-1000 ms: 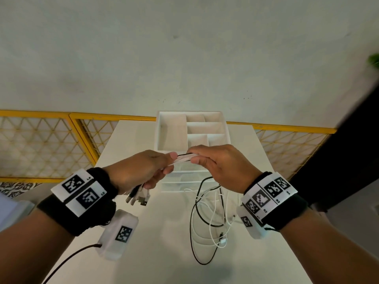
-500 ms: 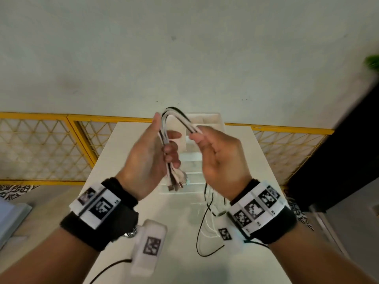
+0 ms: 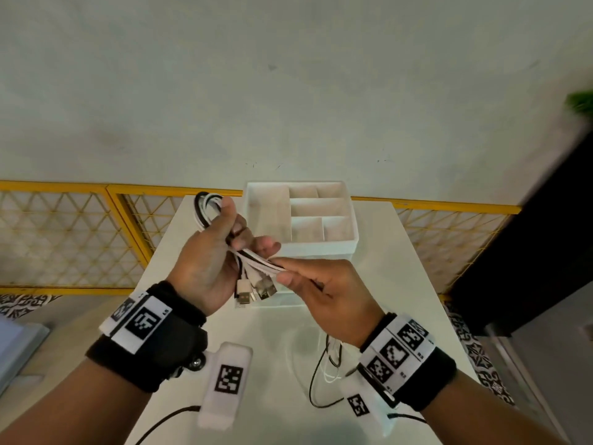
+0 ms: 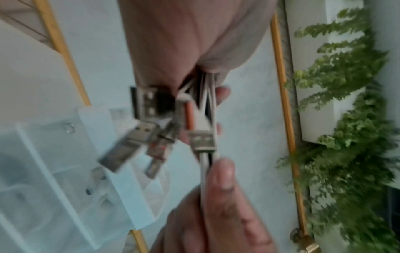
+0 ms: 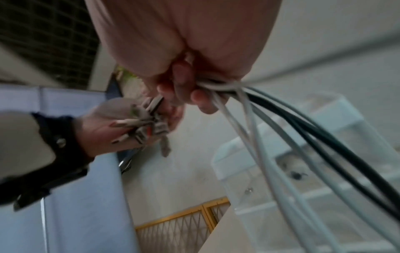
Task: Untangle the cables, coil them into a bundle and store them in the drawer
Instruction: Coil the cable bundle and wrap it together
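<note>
nearest the camera, over the front of the white table (image 3: 199, 220), slack lengths of the cables (image 3: 256, 263) are hanging below the right wrist, black and white loops trailing down onto the tabletop. above them the bundle is being held up in the air, clear of the table. cables are thin, round and smooth, some white, one or more black; the metal usb plugs (image 3: 256, 292) are dangling together under the left palm. left hand (image 3: 205, 268) is gripping the folded bundle, fingers curled round it, with a bent loop sticking out above the thumb. right hand (image 3: 324, 297) is pinching the same strands just beside the left fingers, thumb and forefinger closed on them. both wrist views are blurred. behind the hands the drawer unit (image 3: 321, 245) is standing on the table, white plastic, boxy, its divided top tray partly hidden by the left fingers. farther back, a yellow mesh fence (image 3: 64, 236) is running along a pale wall.
</note>
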`<state>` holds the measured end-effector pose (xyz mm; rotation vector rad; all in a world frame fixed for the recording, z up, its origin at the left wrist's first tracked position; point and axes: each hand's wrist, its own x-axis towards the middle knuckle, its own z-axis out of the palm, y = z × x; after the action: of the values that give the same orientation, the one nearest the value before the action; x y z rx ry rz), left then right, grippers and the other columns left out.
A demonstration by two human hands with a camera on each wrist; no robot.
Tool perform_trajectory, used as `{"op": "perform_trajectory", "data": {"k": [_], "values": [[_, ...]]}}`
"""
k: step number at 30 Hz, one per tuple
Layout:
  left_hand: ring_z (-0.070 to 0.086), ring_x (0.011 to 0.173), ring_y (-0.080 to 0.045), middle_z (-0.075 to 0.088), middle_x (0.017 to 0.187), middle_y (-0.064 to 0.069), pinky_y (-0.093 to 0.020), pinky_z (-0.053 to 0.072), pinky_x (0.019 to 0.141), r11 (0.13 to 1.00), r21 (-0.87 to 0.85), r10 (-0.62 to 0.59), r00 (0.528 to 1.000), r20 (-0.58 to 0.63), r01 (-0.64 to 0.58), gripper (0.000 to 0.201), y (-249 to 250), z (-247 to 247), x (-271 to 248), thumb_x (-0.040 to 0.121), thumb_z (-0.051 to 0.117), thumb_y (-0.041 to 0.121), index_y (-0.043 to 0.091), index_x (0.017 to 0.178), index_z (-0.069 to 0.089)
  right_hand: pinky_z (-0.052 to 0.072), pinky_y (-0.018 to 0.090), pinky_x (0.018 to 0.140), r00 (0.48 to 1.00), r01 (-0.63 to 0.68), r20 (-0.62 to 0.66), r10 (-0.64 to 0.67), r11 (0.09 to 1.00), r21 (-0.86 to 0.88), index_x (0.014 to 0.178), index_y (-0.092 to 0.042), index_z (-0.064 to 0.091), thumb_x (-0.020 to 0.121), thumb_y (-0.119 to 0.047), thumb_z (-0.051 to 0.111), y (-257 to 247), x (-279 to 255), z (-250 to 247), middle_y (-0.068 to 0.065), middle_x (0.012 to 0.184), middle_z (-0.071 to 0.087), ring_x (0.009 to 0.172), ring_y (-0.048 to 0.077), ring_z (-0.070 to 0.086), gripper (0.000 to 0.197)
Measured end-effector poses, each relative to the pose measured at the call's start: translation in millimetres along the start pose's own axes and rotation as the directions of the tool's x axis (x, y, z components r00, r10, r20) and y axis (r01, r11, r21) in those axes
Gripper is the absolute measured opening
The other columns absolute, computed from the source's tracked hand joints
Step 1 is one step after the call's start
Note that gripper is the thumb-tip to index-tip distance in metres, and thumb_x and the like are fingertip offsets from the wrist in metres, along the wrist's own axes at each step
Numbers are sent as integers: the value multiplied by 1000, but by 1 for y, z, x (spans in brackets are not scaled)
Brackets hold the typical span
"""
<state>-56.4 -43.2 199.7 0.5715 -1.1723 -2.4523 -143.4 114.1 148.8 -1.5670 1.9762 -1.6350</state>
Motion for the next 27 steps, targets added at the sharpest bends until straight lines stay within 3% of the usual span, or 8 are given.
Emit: {"op": "perform_trajectory", "data": {"k": [3,7,10,12,15,19,23,27], "values": [[28,35,-9,22,46,6,-23,38,39,999,11,-31,998,55,31,48,9,-7,-2,96,48,51,18,63,40,40,27,52,971,-207,118,207,978,-13,96,-15,80,91,-40,68,0,-5,-10,11,60,57,53,8,47,29],[19,33,-10,18,45,6,-19,26,36,943,303,-185,973,141,136,44,16,-10,-11,81,71,49,15,67,46,37,18,55,895,-383,209,394,919,-93,77,-12,79,75,-41,82,-2,-1,-32,3,56,58,52,3,44,29],[27,37,-15,36,45,0,-20,30,41,608,792,-302,938,169,53,36,6,-1,-20,72,85,31,5,80,61,42,21,58,867,-401,238,437,897,-186,74,-16,79,63,-36,92,-6,10,-38,4,66,70,56,5,54,26],[33,36,-16,45,48,-4,-21,30,43,404,915,-387,905,177,-7,34,-3,4,-22,73,85,24,2,92,68,51,23,63,870,-385,251,423,903,-188,76,-22,77,64,-26,92,-12,19,-38,-2,70,74,63,8,67,20],[36,35,-17,45,47,-3,-23,32,46,311,950,-417,901,120,17,26,-13,3,-16,82,77,26,2,85,67,57,31,62,864,-397,256,433,900,-181,106,-26,73,70,-20,89,-20,28,-41,4,76,76,63,17,70,40],[36,41,-15,45,41,7,-25,31,49,387,921,-342,935,92,51,26,-12,2,-14,90,68,26,9,71,69,52,21,62,890,-384,188,416,905,-184,124,-26,67,81,-21,81,-26,32,-50,-4,76,76,62,7,68,45],[48,52,-11,61,50,15,-23,32,57,453,889,-210,977,33,67,26,-4,-5,-8,92,66,18,7,68,68,51,26,67,902,-349,147,405,888,-300,101,-24,78,84,-30,77,-18,34,-68,-5,71,73,61,5,63,17],[66,74,-19,73,75,-6,-30,50,77,661,743,-172,985,15,104,20,-4,-16,-3,94,62,15,4,79,69,44,26,57,875,-393,202,441,889,-235,92,-21,76,87,-37,74,-13,26,-78,-8,65,63,55,7,52,17]]}}
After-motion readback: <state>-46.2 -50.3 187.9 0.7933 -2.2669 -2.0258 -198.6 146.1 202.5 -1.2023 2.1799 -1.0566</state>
